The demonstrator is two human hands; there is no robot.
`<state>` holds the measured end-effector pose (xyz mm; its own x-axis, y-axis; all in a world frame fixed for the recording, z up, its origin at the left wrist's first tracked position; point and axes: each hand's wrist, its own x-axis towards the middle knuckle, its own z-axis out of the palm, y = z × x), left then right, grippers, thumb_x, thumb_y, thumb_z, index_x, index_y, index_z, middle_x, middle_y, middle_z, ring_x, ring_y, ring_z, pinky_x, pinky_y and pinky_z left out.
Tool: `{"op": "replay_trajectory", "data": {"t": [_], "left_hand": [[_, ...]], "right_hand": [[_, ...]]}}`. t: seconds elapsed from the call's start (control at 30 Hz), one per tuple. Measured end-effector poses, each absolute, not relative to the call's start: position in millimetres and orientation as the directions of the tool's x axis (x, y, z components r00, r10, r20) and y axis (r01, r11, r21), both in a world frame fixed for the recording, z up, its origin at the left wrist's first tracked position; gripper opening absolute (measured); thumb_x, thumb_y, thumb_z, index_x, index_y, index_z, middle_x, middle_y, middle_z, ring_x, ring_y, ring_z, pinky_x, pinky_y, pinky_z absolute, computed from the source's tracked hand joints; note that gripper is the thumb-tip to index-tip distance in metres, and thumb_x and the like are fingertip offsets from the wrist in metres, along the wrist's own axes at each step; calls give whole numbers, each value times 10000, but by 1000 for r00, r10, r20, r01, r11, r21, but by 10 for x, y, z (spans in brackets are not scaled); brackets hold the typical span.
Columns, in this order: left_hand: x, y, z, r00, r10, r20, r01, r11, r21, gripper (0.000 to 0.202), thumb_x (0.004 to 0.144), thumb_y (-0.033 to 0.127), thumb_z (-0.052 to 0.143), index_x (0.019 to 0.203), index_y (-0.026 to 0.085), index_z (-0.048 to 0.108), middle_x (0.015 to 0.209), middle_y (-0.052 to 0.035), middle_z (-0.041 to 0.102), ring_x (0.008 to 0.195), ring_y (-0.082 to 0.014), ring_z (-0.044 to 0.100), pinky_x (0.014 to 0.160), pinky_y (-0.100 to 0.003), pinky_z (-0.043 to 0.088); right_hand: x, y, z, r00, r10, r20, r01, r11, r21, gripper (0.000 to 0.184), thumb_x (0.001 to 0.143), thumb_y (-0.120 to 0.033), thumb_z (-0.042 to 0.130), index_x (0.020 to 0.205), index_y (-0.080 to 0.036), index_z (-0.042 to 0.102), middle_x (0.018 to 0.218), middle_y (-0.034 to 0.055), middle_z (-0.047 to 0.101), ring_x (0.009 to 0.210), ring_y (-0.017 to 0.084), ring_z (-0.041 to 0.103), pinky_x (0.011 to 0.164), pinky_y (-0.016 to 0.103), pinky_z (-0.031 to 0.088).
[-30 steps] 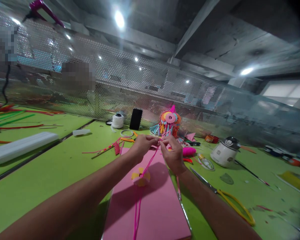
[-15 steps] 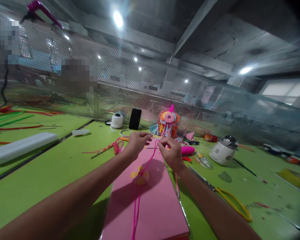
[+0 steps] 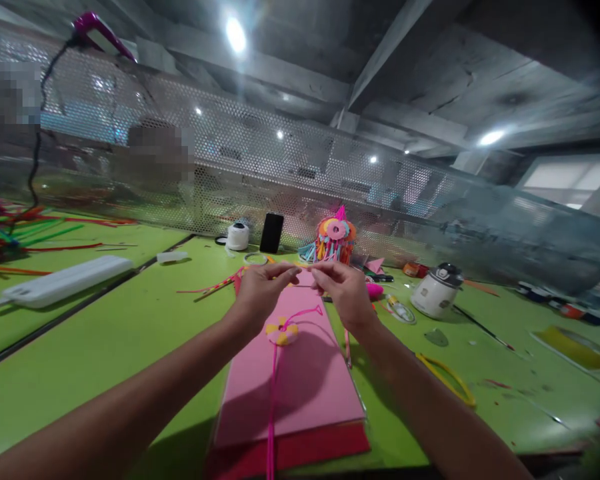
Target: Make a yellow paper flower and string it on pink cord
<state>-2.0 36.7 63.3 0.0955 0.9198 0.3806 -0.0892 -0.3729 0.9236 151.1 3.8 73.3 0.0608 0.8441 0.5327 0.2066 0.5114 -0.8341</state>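
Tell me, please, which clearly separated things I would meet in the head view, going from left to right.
Long white strip, small white piece, white roll, yellow-and-pink flower disc, right hand, white pot with dark lid, flat yellow item.

Let go by the right hand [image 3: 347,290], the pink cord [image 3: 273,387] slackens, its looped end now over the pink sheet [image 3: 320,377], clear of the fingers. The yellow-and-pink disc [image 3: 282,331], tilted moments earlier, sits flatter. The left hand's [image 3: 263,290] fingertips draw closer together.
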Motion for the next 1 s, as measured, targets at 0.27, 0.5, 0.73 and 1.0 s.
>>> {"op": "replay_trajectory", "data": {"t": [0.27,0.5,0.73,1.0], "left_hand": [[-153,110,522,152,781,606,137,-624,770,123,755,265,635,731,214,744,687,-30,660,676,-162,558,653,-258,396],[-188,60,447,192,831,522,81,-544,835,106,741,254,653,750,215,751,686,-34,653,684,-160,552,668,-256,398],[-150,-15,277,307,950,64,-413,73,908,167,703,292,709,788,152,738,766,-68,699,747,-152,594,729,-269,443],[-99,27,220,213,974,-80,-555,188,810,133,655,190,746,770,127,725,802,-77,719,809,-157,648,834,-272,480]], "right_hand": [[1354,-146,788,-141,975,174,58,183,-981,173,662,-256,704,765,-118,685,686,40,675,447,56,491,423,192,317],[1388,-153,627,-123,970,211,74,221,-972,102,685,-227,696,702,-128,674,537,-24,576,428,55,455,422,196,327],[1411,-217,491,-59,942,329,115,334,-936,153,763,-297,661,711,-153,655,582,-12,583,465,73,466,450,214,373],[1306,-280,365,17,944,330,249,315,-916,144,777,-269,633,697,-150,651,540,-24,538,467,81,436,458,217,360]]}}
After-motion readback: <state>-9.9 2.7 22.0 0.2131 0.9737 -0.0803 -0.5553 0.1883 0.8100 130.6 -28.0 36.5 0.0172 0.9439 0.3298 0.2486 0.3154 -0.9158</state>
